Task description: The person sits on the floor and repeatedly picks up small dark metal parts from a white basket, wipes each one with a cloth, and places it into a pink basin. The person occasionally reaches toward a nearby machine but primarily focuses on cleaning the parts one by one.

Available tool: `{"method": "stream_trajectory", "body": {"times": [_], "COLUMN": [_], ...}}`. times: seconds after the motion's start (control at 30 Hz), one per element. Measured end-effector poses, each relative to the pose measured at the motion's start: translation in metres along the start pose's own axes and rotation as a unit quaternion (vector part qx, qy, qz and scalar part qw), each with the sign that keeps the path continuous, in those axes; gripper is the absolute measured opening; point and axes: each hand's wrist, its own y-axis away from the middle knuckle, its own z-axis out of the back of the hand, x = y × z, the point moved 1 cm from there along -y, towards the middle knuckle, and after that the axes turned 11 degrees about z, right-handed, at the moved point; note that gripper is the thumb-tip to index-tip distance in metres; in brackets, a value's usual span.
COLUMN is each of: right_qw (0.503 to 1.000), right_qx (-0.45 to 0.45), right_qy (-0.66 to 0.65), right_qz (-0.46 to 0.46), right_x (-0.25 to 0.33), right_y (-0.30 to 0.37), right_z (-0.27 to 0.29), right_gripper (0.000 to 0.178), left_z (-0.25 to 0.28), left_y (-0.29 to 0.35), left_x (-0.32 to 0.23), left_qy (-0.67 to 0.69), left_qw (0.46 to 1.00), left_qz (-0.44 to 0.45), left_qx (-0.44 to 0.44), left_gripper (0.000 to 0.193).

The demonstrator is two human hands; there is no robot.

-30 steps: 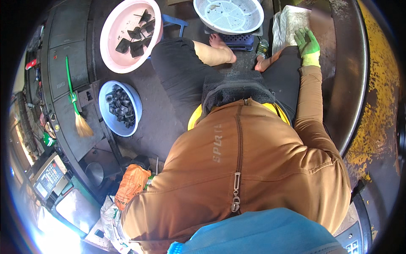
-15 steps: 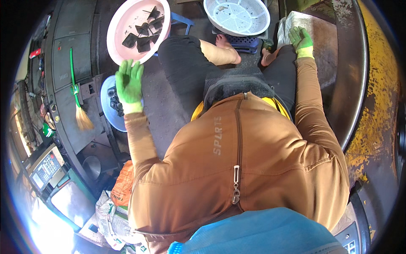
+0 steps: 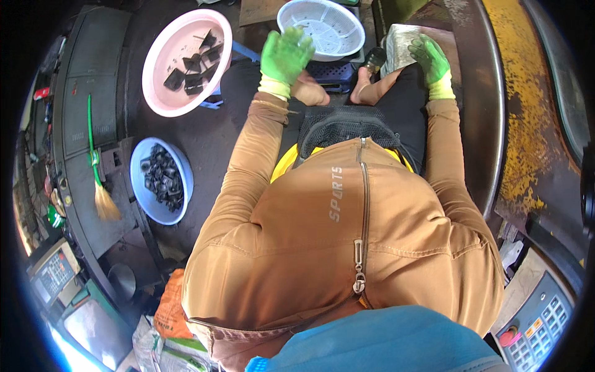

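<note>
My left hand (image 3: 286,59), in a green glove with a yellow-green cuff, is raised with its fingers apart, and nothing shows in it. It overlaps the left rim of a white perforated basket (image 3: 347,15), which holds a few dark bits. Whether the hand touches that rim I cannot tell. By my right knee, my right hand (image 3: 429,61), gloved alike, has its fingers stretched out and slightly bent, with nothing in them. A pale, worn block (image 3: 403,44) lies just beyond it. To the left, a pink basin (image 3: 155,77) holds several black angular pieces (image 3: 193,82).
A blue basin (image 3: 139,186) full of small black parts (image 3: 162,177) stands on the floor at left. Beside it, a green-handled broom (image 3: 93,158) leans against a dark cabinet (image 3: 93,102). A yellow, paint-chipped machine (image 3: 514,105) borders the right side; a keypad panel (image 3: 539,325) is at lower right.
My left hand has swung right, from beside the pink basin to the white basket. The blue basin it partly covered now shows whole. My right hand stays by the knee, and the view has shifted.
</note>
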Motion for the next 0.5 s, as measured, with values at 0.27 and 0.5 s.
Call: {"method": "stream_trajectory", "body": {"times": [0.27,0.5], "right_qw": [0.968,0.949], "right_qx": [0.037,0.123], "right_qy": [-0.206,-0.268], "right_qz": [0.140,0.109], "right_x": [0.097,0.110], "right_y": [0.055,0.037], "right_z": [0.001,-0.010], "right_gripper": [0.046,0.045], "left_z": [0.027,0.028], "left_y": [0.006,0.012], "left_x": [0.021,0.018], "left_qy": [-0.317,-0.331], "left_qw": [0.919,0.898], "left_qz": [0.126,0.064], "left_qx": [-0.199,-0.284], "left_gripper": [0.044,0.038]}}
